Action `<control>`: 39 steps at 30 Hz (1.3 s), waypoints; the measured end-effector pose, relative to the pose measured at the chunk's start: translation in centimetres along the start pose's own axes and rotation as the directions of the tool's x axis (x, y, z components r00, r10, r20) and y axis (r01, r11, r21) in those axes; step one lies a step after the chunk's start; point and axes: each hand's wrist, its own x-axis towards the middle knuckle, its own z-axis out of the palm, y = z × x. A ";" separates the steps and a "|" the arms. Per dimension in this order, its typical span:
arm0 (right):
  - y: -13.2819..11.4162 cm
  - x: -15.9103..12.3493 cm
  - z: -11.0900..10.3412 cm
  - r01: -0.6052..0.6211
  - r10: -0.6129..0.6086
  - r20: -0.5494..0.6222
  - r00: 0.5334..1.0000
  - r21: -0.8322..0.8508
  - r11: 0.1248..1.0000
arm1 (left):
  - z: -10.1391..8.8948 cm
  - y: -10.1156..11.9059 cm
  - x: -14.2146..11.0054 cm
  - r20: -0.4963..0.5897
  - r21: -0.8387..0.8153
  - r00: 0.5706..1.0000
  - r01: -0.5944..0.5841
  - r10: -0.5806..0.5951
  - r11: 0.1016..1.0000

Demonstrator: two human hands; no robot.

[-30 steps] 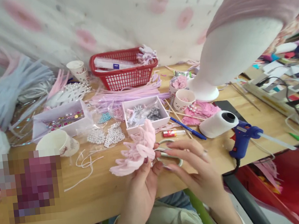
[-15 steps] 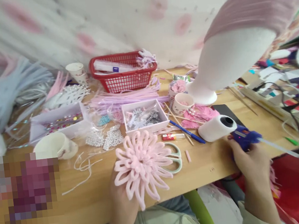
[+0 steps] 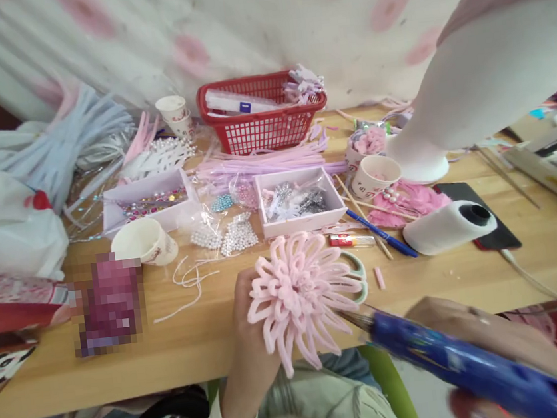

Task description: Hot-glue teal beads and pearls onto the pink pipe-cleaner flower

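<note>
A pink looped flower of fuzzy pipe cleaners (image 3: 298, 290) faces up over the table's front edge. My left hand (image 3: 253, 329) is closed behind it, its fingers mostly hidden by the petals. At the lower right, my right hand (image 3: 494, 332) is wrapped round a blue glue gun (image 3: 441, 358), whose metal nozzle points left at the flower's right-hand petals. I cannot tell whether the nozzle touches them. Partly behind the flower lie scissors with pale green handles (image 3: 360, 273). A short pink stick (image 3: 379, 278) rests to their right.
Behind stand a white box of small trimmings (image 3: 305, 221), a red basket (image 3: 262, 113) and paper cups (image 3: 378, 174). A thread cone (image 3: 441, 227) lies on its side by a black phone (image 3: 506, 237). At right rises a white mannequin form (image 3: 486, 85). White pearls (image 3: 238, 233) lie left of centre.
My right hand has lifted the glue gun from beside the thread cone and brought it left and nearer, toward the flower. The view has shifted left; my left hand still holds the flower.
</note>
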 end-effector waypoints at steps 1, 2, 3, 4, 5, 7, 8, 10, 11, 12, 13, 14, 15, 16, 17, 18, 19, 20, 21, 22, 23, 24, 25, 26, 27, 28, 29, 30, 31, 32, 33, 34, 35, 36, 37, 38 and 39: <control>-0.5 1.0 0.3 0.009 -0.011 0.041 0.999 0.069 0.998 | 0.1 0.0 -0.1 -0.023 -0.007 1.000 0.000 0.000 1.000; -0.9 1.9 0.6 0.021 -0.028 0.057 0.998 0.119 0.993 | 0.2 0.0 -0.1 -0.044 -0.009 0.999 0.000 0.000 1.000; -1.1 2.6 0.8 0.025 -0.036 0.066 0.997 0.153 0.988 | 0.2 0.0 -0.1 -0.063 -0.003 0.998 -0.003 0.003 1.000; -1.3 3.2 1.0 0.034 -0.044 0.064 0.997 0.157 0.987 | 0.2 0.1 -0.1 -0.076 0.011 0.997 -0.011 0.012 1.000; -1.3 3.5 1.2 0.044 -0.054 0.063 0.997 0.151 0.987 | 0.1 0.1 -0.1 -0.085 0.031 0.996 -0.026 0.028 0.999; -1.2 3.5 1.4 0.053 -0.065 0.092 0.994 0.123 0.991 | -0.1 0.4 0.0 -0.101 0.075 0.993 -0.059 0.066 0.995; -1.1 3.4 1.5 0.052 -0.063 0.107 0.992 0.102 0.993 | -0.2 0.5 0.1 -0.109 0.093 0.991 -0.069 0.079 0.993; -1.0 3.1 1.7 0.046 -0.055 0.108 0.993 0.084 0.995 | -0.3 0.7 0.1 -0.125 0.116 0.988 -0.077 0.091 0.990; -1.0 3.0 1.7 0.040 -0.048 0.093 0.994 0.084 0.996 | -0.3 0.7 0.2 -0.134 0.122 0.987 -0.078 0.094 0.989; -1.1 2.9 1.8 0.035 -0.041 0.073 0.997 0.086 0.996 | -0.2 0.7 0.1 -0.141 0.124 0.985 -0.079 0.096 0.989; -1.1 2.9 1.9 0.034 -0.040 0.061 0.997 0.087 0.996 | -0.2 0.7 0.1 -0.147 0.121 0.984 -0.080 0.098 0.989; -1.1 3.0 1.9 0.036 -0.041 0.058 0.997 0.085 0.996 | -0.1 0.7 0.1 -0.155 0.115 0.983 -0.079 0.097 0.990; -1.1 3.1 2.0 0.037 -0.042 0.063 0.997 0.078 0.996 | 0.0 0.7 0.1 -0.165 0.106 0.982 -0.077 0.094 0.991; -1.1 3.1 2.1 0.038 -0.043 0.076 0.996 0.066 0.997 | 0.1 0.7 0.1 -0.173 0.097 0.981 -0.073 0.089 0.993; -1.0 3.1 2.1 0.040 -0.045 0.092 0.995 0.057 0.998 | 0.2 0.7 0.1 -0.179 0.089 0.980 -0.070 0.086 0.994; -0.9 3.1 2.1 0.042 -0.046 0.101 0.994 0.048 0.998 | 0.3 0.7 0.1 -0.185 0.082 0.979 -0.069 0.083 0.994; -0.8 3.1 2.1 0.042 -0.046 0.103 0.994 0.040 0.998 | 0.3 0.7 0.1 -0.191 0.075 0.978 -0.070 0.083 0.995; -0.7 3.0 2.1 0.044 -0.047 0.103 0.994 0.034 0.998 | 0.3 0.7 0.2 -0.193 0.067 0.978 -0.072 0.084 0.995; -0.7 3.0 2.1 0.047 -0.050 0.104 0.993 0.032 0.998 | 0.3 0.8 0.2 -0.191 0.060 0.978 -0.074 0.084 0.995; -0.6 2.9 2.1 0.049 -0.052 0.107 0.993 0.031 0.998 | 0.3 0.8 0.2 -0.189 0.051 0.978 -0.075 0.084 0.996; -0.6 2.8 2.0 0.052 -0.056 0.114 0.992 0.031 0.998 | 0.2 0.8 0.2 -0.187 0.043 0.979 -0.075 0.082 0.996; -0.6 2.7 1.9 0.055 -0.058 0.122 0.991 0.029 0.998 | 0.2 0.7 0.2 -0.188 0.037 0.979 -0.075 0.081 0.997; -0.6 2.6 1.8 0.055 -0.058 0.129 0.990 0.024 0.998 | 0.2 0.7 0.2 -0.189 0.034 0.979 -0.075 0.080 0.997; -0.6 2.5 1.7 0.055 -0.056 0.132 0.990 0.015 0.998 | 0.2 0.6 0.2 -0.192 0.031 0.978 -0.075 0.080 0.997; -0.6 2.5 1.6 0.055 -0.055 0.128 0.990 0.003 0.998 | 0.3 0.5 0.1 -0.198 0.028 0.977 -0.073 0.077 0.997; -0.6 2.4 1.5 0.059 -0.058 0.124 0.991 -0.007 0.998 | 0.3 0.5 0.1 -0.203 0.023 0.976 -0.069 0.073 0.997; -0.5 2.4 1.5 0.066 -0.064 0.119 0.991 -0.013 0.998 | 0.3 0.4 0.1 -0.208 0.018 0.976 -0.064 0.066 0.998; -0.5 2.3 1.4 0.072 -0.070 0.115 0.991 -0.015 0.997 | 0.4 0.4 0.1 -0.215 0.008 0.975 -0.057 0.057 0.998; -0.4 2.2 1.3 0.076 -0.073 0.115 0.991 -0.015 0.997 | 0.4 0.5 0.1 -0.222 -0.006 0.974 -0.049 0.046 0.999; -0.4 2.2 1.3 0.077 -0.075 0.115 0.990 -0.010 0.997 | 0.5 0.6 0.2 -0.230 -0.022 0.973 -0.041 0.035 0.999; -0.3 2.2 1.3 0.075 -0.074 0.122 0.990 -0.001 0.997 | 0.5 0.7 0.2 -0.236 -0.036 0.971 -0.036 0.027 0.999; -0.3 2.2 1.4 0.070 -0.070 0.128 0.989 0.010 0.998 | 0.5 0.9 0.3 -0.239 -0.045 0.971 -0.033 0.021 0.998; -0.4 2.2 1.4 0.067 -0.069 0.132 0.989 0.021 0.998 | 0.6 1.0 0.4 -0.238 -0.050 0.971 -0.029 0.016 0.998; -0.4 2.2 1.5 0.070 -0.073 0.134 0.988 0.029 0.997 | 0.6 1.2 0.4 -0.235 -0.054 0.972 -0.025 0.011 0.998; -0.4 2.2 1.6 0.077 -0.081 0.133 0.988 0.035 0.996 | 0.6 1.3 0.5 -0.232 -0.055 0.973 -0.019 0.006 0.998; -0.5 2.3 1.7 0.083 -0.087 0.128 0.988 0.038 0.996 | 0.6 1.3 0.5 -0.231 -0.058 0.973 -0.015 0.001 0.998; -0.5 2.3 1.8 0.088 -0.092 0.119 0.989 0.037 0.995 | 0.6 1.3 0.5 -0.231 -0.059 0.973 -0.012 -0.002 0.998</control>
